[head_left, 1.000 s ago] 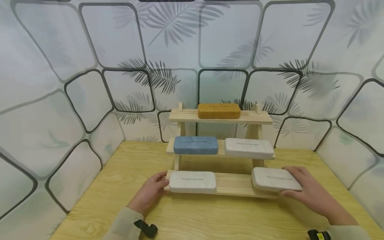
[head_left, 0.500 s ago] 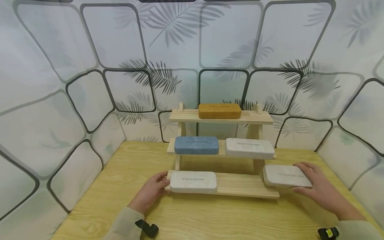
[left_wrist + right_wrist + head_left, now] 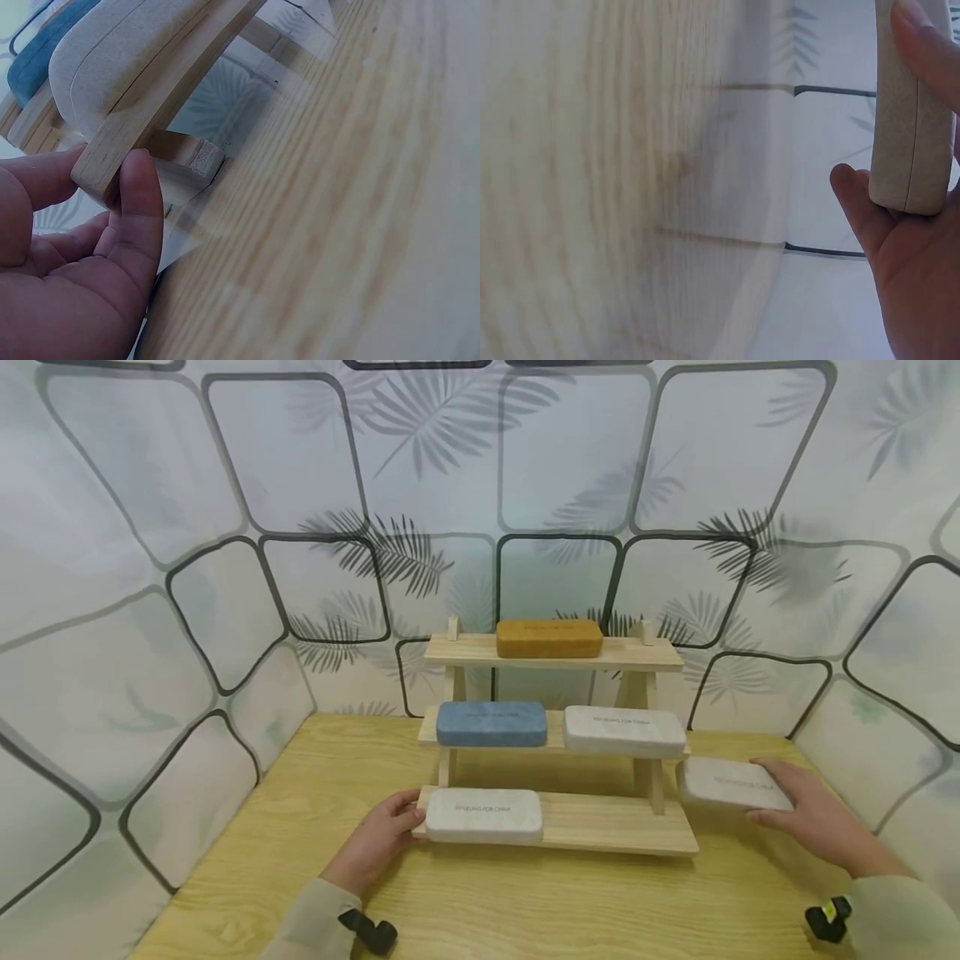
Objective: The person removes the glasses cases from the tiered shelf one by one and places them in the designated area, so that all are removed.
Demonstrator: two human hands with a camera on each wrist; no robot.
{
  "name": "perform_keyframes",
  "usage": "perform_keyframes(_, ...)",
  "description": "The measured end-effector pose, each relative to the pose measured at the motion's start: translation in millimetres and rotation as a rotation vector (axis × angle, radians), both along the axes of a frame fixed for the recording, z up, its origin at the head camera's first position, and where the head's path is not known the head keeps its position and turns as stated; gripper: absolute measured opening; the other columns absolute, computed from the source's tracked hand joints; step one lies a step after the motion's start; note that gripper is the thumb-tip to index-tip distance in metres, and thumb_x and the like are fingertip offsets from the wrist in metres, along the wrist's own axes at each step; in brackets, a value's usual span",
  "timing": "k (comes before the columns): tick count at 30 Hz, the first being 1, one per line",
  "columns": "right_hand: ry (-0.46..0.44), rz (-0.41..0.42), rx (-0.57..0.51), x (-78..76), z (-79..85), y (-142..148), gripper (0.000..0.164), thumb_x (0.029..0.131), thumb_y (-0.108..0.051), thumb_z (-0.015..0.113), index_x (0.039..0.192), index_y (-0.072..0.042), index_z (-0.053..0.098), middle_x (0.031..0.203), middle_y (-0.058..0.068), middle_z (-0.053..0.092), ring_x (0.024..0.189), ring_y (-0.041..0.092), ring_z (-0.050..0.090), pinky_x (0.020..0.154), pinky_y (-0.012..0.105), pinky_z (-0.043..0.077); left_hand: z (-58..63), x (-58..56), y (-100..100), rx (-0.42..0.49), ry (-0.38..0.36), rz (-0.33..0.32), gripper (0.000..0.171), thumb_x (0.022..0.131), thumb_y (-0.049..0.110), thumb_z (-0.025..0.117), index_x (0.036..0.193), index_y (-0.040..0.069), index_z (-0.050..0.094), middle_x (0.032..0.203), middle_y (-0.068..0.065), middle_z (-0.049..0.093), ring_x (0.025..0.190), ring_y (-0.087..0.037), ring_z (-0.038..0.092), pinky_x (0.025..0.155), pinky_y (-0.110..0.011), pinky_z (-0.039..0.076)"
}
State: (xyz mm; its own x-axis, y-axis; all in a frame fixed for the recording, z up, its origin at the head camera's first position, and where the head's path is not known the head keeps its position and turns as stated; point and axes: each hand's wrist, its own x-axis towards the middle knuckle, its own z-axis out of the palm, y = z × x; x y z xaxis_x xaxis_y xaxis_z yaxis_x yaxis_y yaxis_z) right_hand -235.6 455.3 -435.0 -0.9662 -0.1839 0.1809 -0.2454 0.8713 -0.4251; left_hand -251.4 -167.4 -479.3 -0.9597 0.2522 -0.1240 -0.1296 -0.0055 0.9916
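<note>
My left hand (image 3: 378, 835) pinches the left end of the bottom board of a three-tier wooden display shelf (image 3: 618, 822); the left wrist view shows thumb and finger on either side of the board's end (image 3: 112, 157). Beside it on that board lies a white glasses case (image 3: 483, 816). My right hand (image 3: 806, 814) grips another white glasses case (image 3: 731, 783) by its right end, holding it off the shelf, to the right of it. In the right wrist view this held case (image 3: 911, 127) appears edge-on, with its seam showing, above the table.
On the middle tier sit a blue glasses case (image 3: 491, 724) and a white one (image 3: 624, 731). An orange-brown case (image 3: 549, 638) lies on the top tier. The wood-grain table (image 3: 300, 793) is bounded by patterned fabric walls (image 3: 442, 568).
My right hand has lifted the white glasses case off the right end of the bottom board and carried it rightward and farther back. The left hand keeps its hold on the board.
</note>
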Motion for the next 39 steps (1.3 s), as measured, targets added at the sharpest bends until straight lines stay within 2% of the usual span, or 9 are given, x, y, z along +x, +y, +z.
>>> perform_keyframes(8,0.016,0.007,0.039,-21.7,-4.3,9.7,0.092,0.086,-0.037,0.082,0.151,0.007,0.034,0.136,0.038,0.045,0.114,0.05,0.047,0.085,0.063,0.039,-1.1,0.3,-0.5,-0.006,-0.004,0.001,0.056,0.106,0.017,0.056,0.151,-0.007,0.035,0.134,-0.024,0.053,0.111,-0.025,0.061,0.088,-0.039,0.056)
perform_keyframes(11,0.011,-0.004,0.048,-26.7,-6.6,11.7,0.091,0.087,-0.038,0.081,0.151,0.006,0.034,0.134,0.038,0.045,0.112,0.051,0.046,0.084,0.065,0.039,-1.5,0.0,-0.7,-0.011,-0.012,0.005,0.056,0.106,0.018,0.057,0.151,-0.006,0.036,0.134,-0.023,0.053,0.111,-0.025,0.061,0.088,-0.038,0.056)
perform_keyframes(16,-0.031,-0.037,0.051,-33.6,-9.2,11.4,0.094,0.09,-0.044,0.077,0.154,0.004,0.029,0.134,0.043,0.037,0.114,0.057,0.038,0.083,0.072,0.039,-1.7,0.1,-2.8,-0.018,0.002,-0.001,0.057,0.106,0.017,0.056,0.151,-0.009,0.034,0.135,-0.025,0.052,0.111,-0.026,0.06,0.088,-0.038,0.056)
perform_keyframes(20,-0.087,-0.081,0.044,-36.9,-10.6,10.6,0.097,0.092,-0.048,0.073,0.157,0.002,0.022,0.135,0.052,0.02,0.114,0.065,0.035,0.08,0.076,0.04,0.5,1.2,-4.8,-0.031,0.014,-0.001,0.056,0.106,0.015,0.055,0.15,-0.01,0.033,0.135,-0.027,0.052,0.11,-0.026,0.06,0.087,-0.037,0.056)
perform_keyframes(23,-0.09,-0.091,0.04,-40.5,-11.0,9.9,0.096,0.093,-0.046,0.072,0.157,0.003,0.021,0.136,0.055,0.013,0.117,0.07,0.029,0.081,0.08,0.037,2.9,2.1,-5.9,-0.041,0.014,-0.005,0.056,0.106,0.015,0.055,0.151,-0.01,0.032,0.135,-0.026,0.052,0.11,-0.025,0.06,0.088,-0.038,0.056)
perform_keyframes(27,-0.064,-0.075,0.057,-49.8,-12.0,11.0,0.094,0.092,-0.045,0.073,0.156,0.003,0.024,0.14,0.052,0.018,0.124,0.068,0.022,0.088,0.081,0.032,4.9,1.7,-5.2,-0.043,0.009,0.001,0.056,0.106,0.015,0.055,0.151,-0.009,0.033,0.135,-0.026,0.052,0.111,-0.026,0.06,0.089,-0.039,0.056)
perform_keyframes(34,-0.111,-0.069,0.043,-63.7,-18.7,17.2,0.099,0.09,-0.05,0.074,0.157,0.002,0.023,0.14,0.05,0.019,0.122,0.065,0.027,0.089,0.08,0.035,4.8,-0.4,-2.5,-0.03,0.006,-0.01,0.056,0.106,0.016,0.055,0.151,-0.009,0.033,0.136,-0.026,0.052,0.112,-0.026,0.06,0.089,-0.04,0.056)
perform_keyframes(39,-0.149,-0.071,0.064,-67.7,-19.9,18.6,0.101,0.088,-0.052,0.075,0.155,0.004,0.024,0.136,0.051,0.025,0.121,0.065,0.027,0.09,0.08,0.034,2.6,-1.0,-1.4,-0.019,0.004,-0.032,0.057,0.106,0.015,0.054,0.151,-0.01,0.031,0.135,-0.026,0.051,0.112,-0.025,0.06,0.09,-0.039,0.056)
